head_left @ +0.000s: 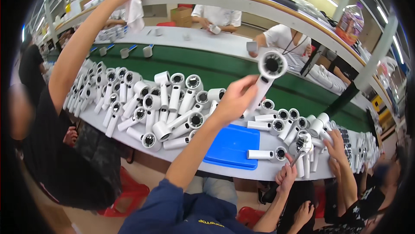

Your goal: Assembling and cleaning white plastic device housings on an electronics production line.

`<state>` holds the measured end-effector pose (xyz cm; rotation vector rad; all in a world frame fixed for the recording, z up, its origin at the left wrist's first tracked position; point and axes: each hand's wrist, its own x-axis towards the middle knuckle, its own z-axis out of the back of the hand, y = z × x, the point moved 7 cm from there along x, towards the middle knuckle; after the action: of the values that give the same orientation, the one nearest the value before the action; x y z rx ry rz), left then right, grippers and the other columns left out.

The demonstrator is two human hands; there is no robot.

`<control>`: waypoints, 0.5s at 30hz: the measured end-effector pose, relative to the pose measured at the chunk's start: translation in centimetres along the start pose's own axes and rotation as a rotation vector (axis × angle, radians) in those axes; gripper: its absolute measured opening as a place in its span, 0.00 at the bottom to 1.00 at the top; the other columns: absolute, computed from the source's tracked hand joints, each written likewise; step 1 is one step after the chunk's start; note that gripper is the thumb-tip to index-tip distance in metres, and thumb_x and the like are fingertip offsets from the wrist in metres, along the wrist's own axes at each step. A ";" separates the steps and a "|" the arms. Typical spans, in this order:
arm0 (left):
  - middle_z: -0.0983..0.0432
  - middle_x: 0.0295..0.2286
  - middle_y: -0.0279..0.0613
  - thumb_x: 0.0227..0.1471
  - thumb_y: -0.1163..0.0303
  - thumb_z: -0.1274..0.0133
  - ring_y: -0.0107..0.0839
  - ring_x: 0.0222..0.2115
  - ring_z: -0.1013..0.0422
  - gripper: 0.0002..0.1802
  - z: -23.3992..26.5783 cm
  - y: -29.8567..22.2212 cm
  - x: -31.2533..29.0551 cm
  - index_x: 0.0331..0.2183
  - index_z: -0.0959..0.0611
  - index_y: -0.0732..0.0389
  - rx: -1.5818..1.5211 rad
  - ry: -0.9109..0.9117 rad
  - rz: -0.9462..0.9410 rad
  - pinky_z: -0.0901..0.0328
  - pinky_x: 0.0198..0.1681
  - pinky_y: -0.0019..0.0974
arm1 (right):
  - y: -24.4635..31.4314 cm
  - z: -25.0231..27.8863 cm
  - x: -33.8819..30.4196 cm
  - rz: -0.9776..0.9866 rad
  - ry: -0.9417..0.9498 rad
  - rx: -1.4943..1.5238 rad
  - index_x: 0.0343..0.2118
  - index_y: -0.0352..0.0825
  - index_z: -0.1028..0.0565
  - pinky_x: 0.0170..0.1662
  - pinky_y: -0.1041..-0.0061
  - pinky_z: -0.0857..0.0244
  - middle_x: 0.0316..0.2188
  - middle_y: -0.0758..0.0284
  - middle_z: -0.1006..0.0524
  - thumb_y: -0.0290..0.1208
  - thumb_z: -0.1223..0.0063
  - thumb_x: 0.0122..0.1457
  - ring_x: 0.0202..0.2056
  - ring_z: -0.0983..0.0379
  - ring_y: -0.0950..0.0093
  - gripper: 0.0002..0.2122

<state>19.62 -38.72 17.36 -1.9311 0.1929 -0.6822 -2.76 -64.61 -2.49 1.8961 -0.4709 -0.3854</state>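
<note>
Navy cloth of a shirt (181, 213) is seen closest, on the near side of the blue tray (229, 144), which serves as the landmark. From this shirt the left hand (237, 98) is raised above the tray's far edge, and a white handheld fan (264, 82) is gripped by its handle, the fingers being closed around it and the round, dark-centred head being turned upward. The right hand (286, 176) is placed right of the tray, at the near edge of the worktop (270, 173), with one finger stretched out; beside it a slim grey rod (296, 160) is seen, but whether it is pinched cannot be told.

Across the tray's right edge a single fan (260, 154) is laid, its handle partly on the blue surface. Left of the tray many white fans (163, 131) are heaped; right of it a smaller group is crowded, and a co-worker's hand (336, 146) is held against that group. Beyond the tray a green belt (207, 67) is stretched, and on its far side, more to the left, cups with blue sticks (125, 52) are set. Farther beyond, two people in white shirts are seated.
</note>
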 end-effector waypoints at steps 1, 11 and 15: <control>0.21 0.42 0.44 0.67 0.71 0.56 0.31 0.39 0.22 0.21 -0.8 -0.5 -2.1 0.58 0.27 0.69 -0.061 0.033 0.015 0.28 0.44 0.34 | 0.2 0.2 -0.1 -0.005 -0.001 -0.020 0.61 0.31 0.32 0.11 0.83 0.66 0.13 0.82 0.51 0.29 0.56 0.69 0.09 0.59 0.89 0.19; 0.20 0.35 0.45 0.69 0.70 0.58 0.28 0.29 0.24 0.24 0.7 -1.9 -11.4 0.62 0.31 0.68 -0.107 -0.024 -0.016 0.28 0.31 0.32 | 0.3 -0.4 -0.6 -0.035 -0.033 -0.005 0.61 0.29 0.32 0.12 0.83 0.65 0.13 0.81 0.50 0.25 0.56 0.67 0.09 0.58 0.89 0.19; 0.20 0.39 0.54 0.68 0.69 0.55 0.33 0.28 0.24 0.24 2.1 -0.7 -12.1 0.62 0.31 0.67 -0.161 -0.054 0.006 0.28 0.27 0.34 | 0.3 -0.5 -0.8 -0.026 0.000 -0.009 0.61 0.30 0.32 0.12 0.83 0.65 0.12 0.81 0.50 0.26 0.56 0.67 0.09 0.58 0.89 0.20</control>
<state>10.62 -31.64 12.81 -2.0996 0.2255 -0.6251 -3.26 -63.90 -2.03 1.8949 -0.4442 -0.4044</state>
